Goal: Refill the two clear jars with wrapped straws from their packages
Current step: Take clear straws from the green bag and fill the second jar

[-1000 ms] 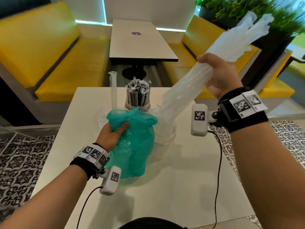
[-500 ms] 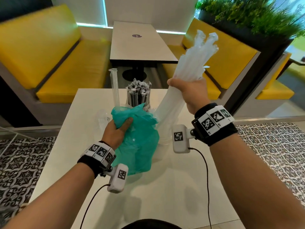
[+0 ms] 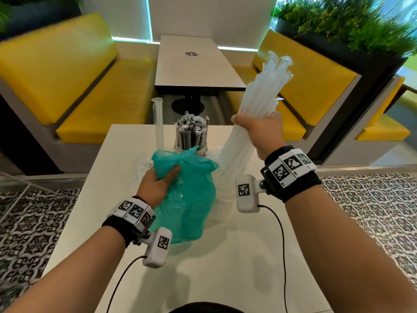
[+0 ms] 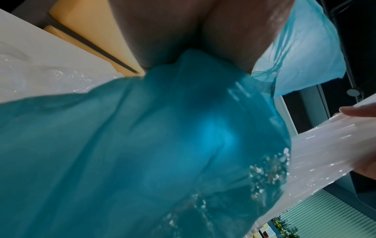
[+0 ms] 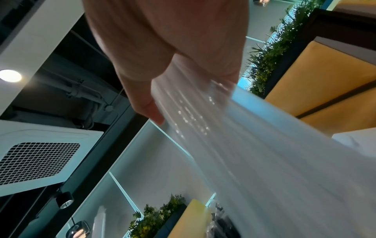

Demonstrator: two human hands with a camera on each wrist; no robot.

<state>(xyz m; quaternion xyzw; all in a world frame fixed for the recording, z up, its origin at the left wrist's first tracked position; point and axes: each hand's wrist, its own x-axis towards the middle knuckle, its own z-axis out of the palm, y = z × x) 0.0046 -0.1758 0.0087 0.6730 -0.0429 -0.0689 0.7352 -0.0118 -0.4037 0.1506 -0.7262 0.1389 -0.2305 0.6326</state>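
Note:
My right hand (image 3: 259,129) grips a thick bundle of clear wrapped straws (image 3: 261,86) around its middle, tilted up to the right. Its lower ends reach down into a clear jar (image 3: 222,197), half hidden behind a teal plastic bag (image 3: 189,199). My left hand (image 3: 161,180) clutches the bag's gathered top on the table. Behind the bag stands a second jar full of black wrapped straws (image 3: 191,136). The left wrist view shows the teal bag (image 4: 142,145) filling the frame under my left hand (image 4: 173,32). My right hand (image 5: 173,40) wraps the clear straws (image 5: 244,145).
One clear straw (image 3: 158,123) stands upright left of the black straws, beside crumpled clear plastic (image 3: 142,163). The white table (image 3: 225,256) has bare surface in front. Yellow benches (image 3: 101,105) and another table (image 3: 194,64) lie beyond; patterned floor flanks both sides.
My right hand has swung the clear straw bundle leftward and more upright, lowering it toward the jar. The left hand keeps its hold on the teal bag.

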